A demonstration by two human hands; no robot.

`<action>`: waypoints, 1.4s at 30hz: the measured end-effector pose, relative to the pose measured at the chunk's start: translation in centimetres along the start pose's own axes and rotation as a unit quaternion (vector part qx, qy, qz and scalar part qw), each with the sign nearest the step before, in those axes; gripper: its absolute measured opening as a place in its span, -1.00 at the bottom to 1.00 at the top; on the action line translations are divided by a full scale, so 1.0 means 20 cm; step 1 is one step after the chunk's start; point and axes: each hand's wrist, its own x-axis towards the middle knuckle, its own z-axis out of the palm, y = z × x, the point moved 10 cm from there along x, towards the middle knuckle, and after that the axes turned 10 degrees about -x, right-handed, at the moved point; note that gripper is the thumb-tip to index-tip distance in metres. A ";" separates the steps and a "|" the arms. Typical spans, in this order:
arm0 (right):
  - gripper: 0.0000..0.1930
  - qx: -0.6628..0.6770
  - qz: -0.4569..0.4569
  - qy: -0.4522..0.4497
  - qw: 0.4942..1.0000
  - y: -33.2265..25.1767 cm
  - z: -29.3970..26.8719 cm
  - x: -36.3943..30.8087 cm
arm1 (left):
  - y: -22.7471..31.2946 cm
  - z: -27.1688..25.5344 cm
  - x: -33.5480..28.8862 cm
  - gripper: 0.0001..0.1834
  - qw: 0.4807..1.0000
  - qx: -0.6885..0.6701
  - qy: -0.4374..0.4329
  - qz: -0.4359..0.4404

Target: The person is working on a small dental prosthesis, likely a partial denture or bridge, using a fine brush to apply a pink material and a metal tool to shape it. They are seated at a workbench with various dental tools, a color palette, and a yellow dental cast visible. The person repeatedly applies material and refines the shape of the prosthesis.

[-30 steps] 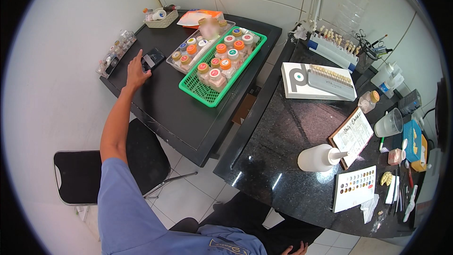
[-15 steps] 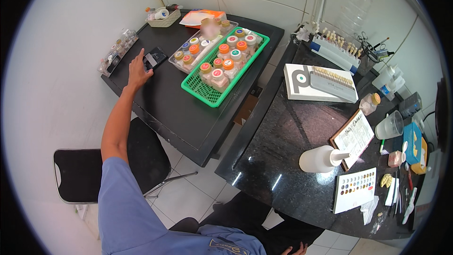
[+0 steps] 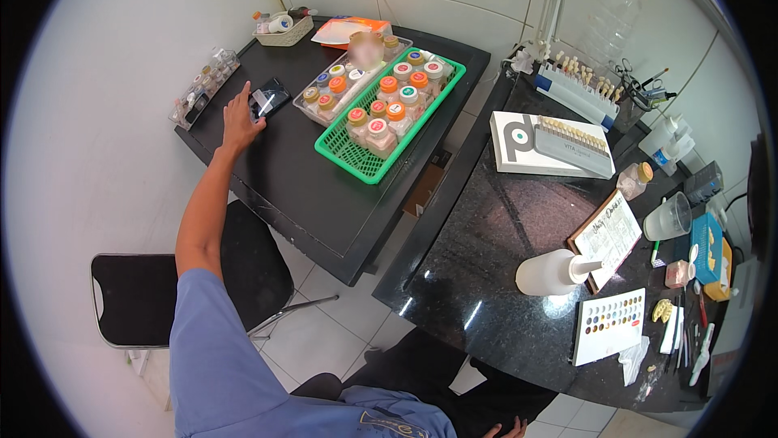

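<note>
My left arm stretches forward over the dark table [image 3: 284,170]. At its end, my left hand [image 3: 239,123] is open, with fingers extended beside a black smartphone [image 3: 271,101] lying on the tabletop. Thumb and fingertips are close to the phone's near edge; whether they touch it I cannot tell. Low in the picture, my right hand [image 3: 509,428] rests by my dark-trousered leg. Only its fingers show, slightly apart, with nothing in them.
A green basket [image 3: 340,164] of capped jars stands beside a clear tray [image 3: 312,115] with more jars. By the wall is a rack of small bottles [image 3: 203,89]. A black chair [image 3: 134,300] is at left. The right counter holds a white squeeze bottle [image 3: 547,273], clipboard [image 3: 606,235] and shade guides [image 3: 571,149].
Almost nothing differs. The whole scene sits a few pixels further right from a slight head movement, while my left hand stays beside the phone.
</note>
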 end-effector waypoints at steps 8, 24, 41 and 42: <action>-0.52 0.003 -0.008 0.005 1.000 -0.02 -0.02 0.00 | -0.02 -0.01 -0.01 0.04 1.000 0.002 0.013 -0.007; -0.58 0.037 0.044 -0.013 0.998 0.10 0.05 0.01 | -0.27 0.05 -0.04 -0.17 0.992 -0.117 0.001 -0.037; -0.66 0.093 0.275 0.032 0.956 0.92 0.22 -0.38 | 1.01 -0.21 -0.48 -0.37 0.983 -0.141 0.043 0.110; -0.65 0.033 0.257 -0.006 0.966 0.96 0.29 -0.42 | 1.10 -0.23 -0.57 -0.37 0.985 -0.143 0.027 0.098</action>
